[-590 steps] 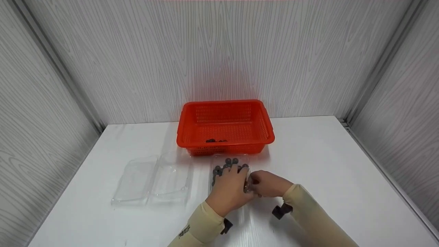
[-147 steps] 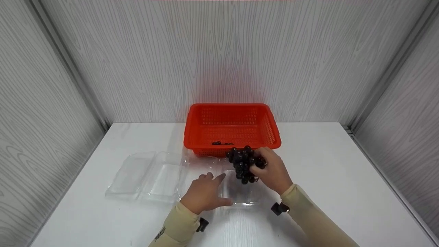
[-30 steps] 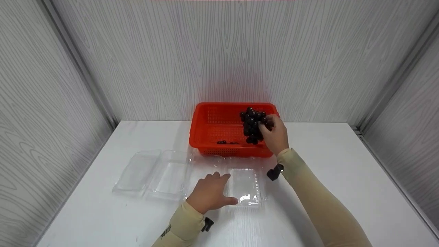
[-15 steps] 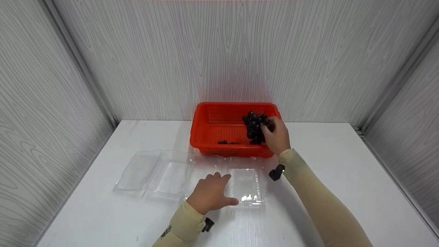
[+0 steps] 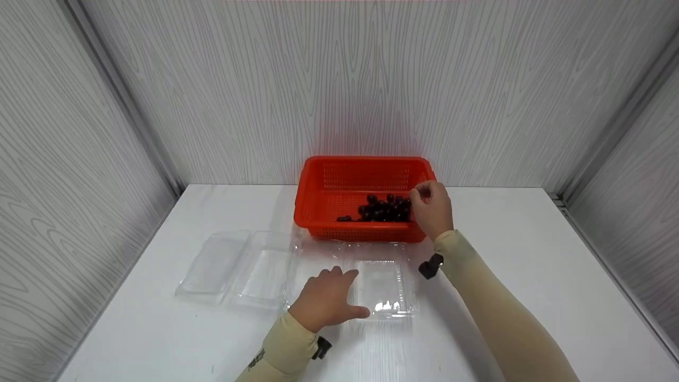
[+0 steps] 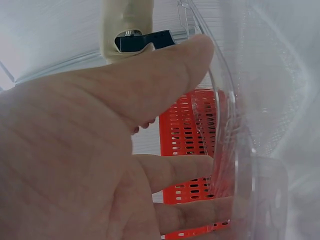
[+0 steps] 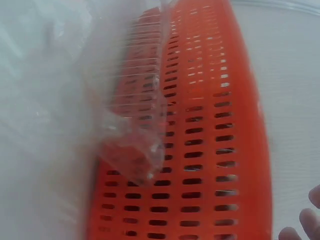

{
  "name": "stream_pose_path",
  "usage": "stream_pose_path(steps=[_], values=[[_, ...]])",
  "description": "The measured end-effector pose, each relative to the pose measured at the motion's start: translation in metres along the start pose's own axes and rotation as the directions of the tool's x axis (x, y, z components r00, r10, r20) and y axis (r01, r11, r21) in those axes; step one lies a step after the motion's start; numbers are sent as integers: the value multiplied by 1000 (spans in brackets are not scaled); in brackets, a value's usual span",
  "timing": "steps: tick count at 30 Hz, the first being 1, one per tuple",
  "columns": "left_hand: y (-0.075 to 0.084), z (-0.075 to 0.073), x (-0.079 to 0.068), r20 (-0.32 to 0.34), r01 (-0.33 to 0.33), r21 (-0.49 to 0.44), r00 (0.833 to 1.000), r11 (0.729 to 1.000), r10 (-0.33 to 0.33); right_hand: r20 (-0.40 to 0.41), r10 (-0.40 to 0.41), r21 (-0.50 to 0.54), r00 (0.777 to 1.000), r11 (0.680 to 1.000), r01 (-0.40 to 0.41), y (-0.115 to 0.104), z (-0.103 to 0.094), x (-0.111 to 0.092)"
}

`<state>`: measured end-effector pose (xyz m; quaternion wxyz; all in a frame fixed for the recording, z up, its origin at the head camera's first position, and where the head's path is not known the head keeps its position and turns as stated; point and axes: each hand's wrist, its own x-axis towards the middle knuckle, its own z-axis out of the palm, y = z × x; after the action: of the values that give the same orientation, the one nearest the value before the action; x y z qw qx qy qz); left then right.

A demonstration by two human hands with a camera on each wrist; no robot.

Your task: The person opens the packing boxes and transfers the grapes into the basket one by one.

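A bunch of dark grapes (image 5: 384,208) lies in the red perforated basket (image 5: 366,229) at the back of the table. Beside the bunch, over the basket's right part, is my right hand (image 5: 434,209), fingers loosely bent and nothing seen between them. In the right wrist view, fingertips (image 7: 311,222) peek in at the lower right. My left hand (image 5: 323,300) rests with spread fingers on an opened clear plastic clamshell box (image 5: 379,284) in front of the basket. Its thumb (image 6: 175,70) and fingers are straight in the left wrist view.
Left of it lies a second opened clear clamshell box (image 5: 262,273), its lid (image 5: 215,265) flat on the white table (image 5: 493,254). A few more grapes (image 5: 344,218) show at the basket's front left. Pale wood-grain panels (image 5: 360,79) enclose the table.
The grape bunch, held above the basket by my right hand, has come down into it and left my fingers. Earlier, it was lifted out of the clamshell box. My left hand stays put lately.
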<state>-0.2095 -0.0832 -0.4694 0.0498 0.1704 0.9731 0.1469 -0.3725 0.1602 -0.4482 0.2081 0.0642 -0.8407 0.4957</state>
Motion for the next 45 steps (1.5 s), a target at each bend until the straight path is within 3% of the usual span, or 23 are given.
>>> stream_pose_path(steps=[11,26,34,41,45], values=[[2,-4,-3,33,11,-5,999,1000,-11,-39,-92,73,995,993,95,-9,-7,-36],[1,-3,-4,26,-5,-6,1000,1000,5,-138,-246,138,959,955,264,-28,-21,-80],[4,-3,-4,49,11,-36,999,999,-9,-98,-284,143,954,944,296,-28,-24,-97],[4,-4,-7,32,-4,-43,999,999,5,-19,-307,114,951,945,307,-43,-31,-108],[4,-3,-9,16,-22,-40,1000,999,23,-7,-309,95,951,947,308,-42,-33,-110]])
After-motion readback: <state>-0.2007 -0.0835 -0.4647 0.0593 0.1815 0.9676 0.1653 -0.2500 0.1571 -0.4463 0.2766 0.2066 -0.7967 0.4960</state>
